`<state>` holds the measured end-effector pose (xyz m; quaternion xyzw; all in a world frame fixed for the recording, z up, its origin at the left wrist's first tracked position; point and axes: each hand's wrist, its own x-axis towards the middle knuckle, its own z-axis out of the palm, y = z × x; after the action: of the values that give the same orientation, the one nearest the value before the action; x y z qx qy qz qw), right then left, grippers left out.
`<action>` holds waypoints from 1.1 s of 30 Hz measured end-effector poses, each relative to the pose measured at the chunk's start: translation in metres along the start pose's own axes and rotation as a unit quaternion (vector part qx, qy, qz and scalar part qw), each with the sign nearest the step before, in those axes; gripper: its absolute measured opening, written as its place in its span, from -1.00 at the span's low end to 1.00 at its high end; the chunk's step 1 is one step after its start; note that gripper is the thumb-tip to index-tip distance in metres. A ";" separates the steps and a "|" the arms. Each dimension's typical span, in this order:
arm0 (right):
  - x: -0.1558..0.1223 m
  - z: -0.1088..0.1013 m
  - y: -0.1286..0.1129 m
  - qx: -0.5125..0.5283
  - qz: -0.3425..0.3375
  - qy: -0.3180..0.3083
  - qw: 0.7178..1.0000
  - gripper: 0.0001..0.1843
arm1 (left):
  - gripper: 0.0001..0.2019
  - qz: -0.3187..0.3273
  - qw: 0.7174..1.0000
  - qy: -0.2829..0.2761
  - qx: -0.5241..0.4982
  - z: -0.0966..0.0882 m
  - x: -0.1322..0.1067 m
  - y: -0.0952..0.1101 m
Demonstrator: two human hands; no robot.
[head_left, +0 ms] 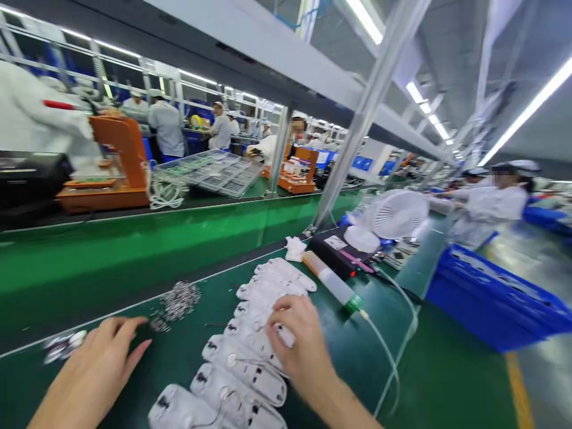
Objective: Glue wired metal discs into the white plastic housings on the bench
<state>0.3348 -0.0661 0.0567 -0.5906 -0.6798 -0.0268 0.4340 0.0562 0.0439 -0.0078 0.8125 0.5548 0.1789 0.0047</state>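
Note:
A row of white plastic shells (243,369) with dark fittings and thin wires runs up the green bench. My right hand (301,339) is over the middle of this row, fingers curled and thumb and fingertips close together. Whatever lies between those fingertips is too small to make out. My left hand (100,363) reaches in from the lower left, thumb and forefinger apart, with no object visible between them. Just beyond its fingertips is a heap of small metal pieces (181,300). Shiny round parts (65,345) lie behind that hand, by the bench edge.
A dispensing tube (333,280) with a hose lies right of the shells, beside a black box (335,253). Behind them stands a white fan (400,213). A blue crate (496,298) is at the right. Co-workers and orange fixtures (129,155) are across the bench.

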 end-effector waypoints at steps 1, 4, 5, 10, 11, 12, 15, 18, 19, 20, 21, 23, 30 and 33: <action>0.001 -0.003 0.006 -0.018 0.018 -0.021 0.999 -0.85 | -0.62 -0.003 1.000 -0.009 0.022 0.000 -0.002 -0.007; -0.001 0.003 0.013 -0.047 0.035 -0.089 0.994 -0.85 | -0.65 -0.017 0.998 -0.051 0.015 -0.003 -0.003 -0.017; -0.003 0.007 0.012 -0.051 0.037 -0.101 0.993 -0.84 | -0.67 -0.025 0.998 -0.061 0.001 -0.004 -0.003 -0.016; -0.010 0.024 0.007 -0.080 0.047 -0.120 0.989 -0.81 | -0.71 -0.052 0.995 -0.074 -0.046 -0.010 -0.004 -0.009; -0.010 0.025 0.007 -0.088 0.048 -0.121 0.988 -0.81 | -0.70 -0.054 0.995 -0.074 -0.046 -0.012 -0.003 -0.008; -0.011 0.026 0.008 -0.096 0.049 -0.122 0.987 -0.81 | -0.68 -0.054 0.995 -0.075 -0.044 -0.014 -0.003 -0.007; -0.012 0.026 0.012 -0.112 0.052 -0.126 0.984 -0.81 | -0.61 -0.058 0.995 -0.073 -0.030 -0.025 0.000 -0.004; -0.013 0.026 0.014 -0.117 0.055 -0.129 0.983 -0.83 | -0.61 -0.067 0.995 -0.064 -0.027 -0.040 0.003 0.002; -0.014 0.027 0.014 -0.118 0.055 -0.129 0.983 -0.83 | -0.63 -0.070 0.995 -0.060 -0.030 -0.045 0.003 0.004; -0.015 0.028 0.014 -0.120 0.054 -0.129 0.983 -0.83 | -0.65 -0.073 0.995 -0.057 -0.034 -0.050 0.003 0.006; -0.015 0.030 0.014 -0.125 0.052 -0.126 0.983 -0.83 | -0.66 -0.076 0.995 -0.053 -0.038 -0.053 0.003 0.008; -0.017 0.032 0.014 -0.138 0.048 -0.112 0.983 -0.82 | -0.69 -0.085 0.994 -0.040 -0.049 -0.059 0.003 0.010; -0.019 0.036 0.016 -0.137 0.042 -0.087 0.986 -0.80 | -0.66 -0.056 0.993 0.037 -0.101 -0.064 0.002 0.018; -0.017 0.034 0.015 -0.120 0.046 -0.090 0.988 -0.81 | -0.65 -0.020 0.990 0.071 -0.118 -0.069 0.002 0.025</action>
<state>0.3272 -0.0563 0.0181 -0.6689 -0.6801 -0.0346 0.2979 0.0587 0.0228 0.0623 0.7804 0.5447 0.3002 0.0651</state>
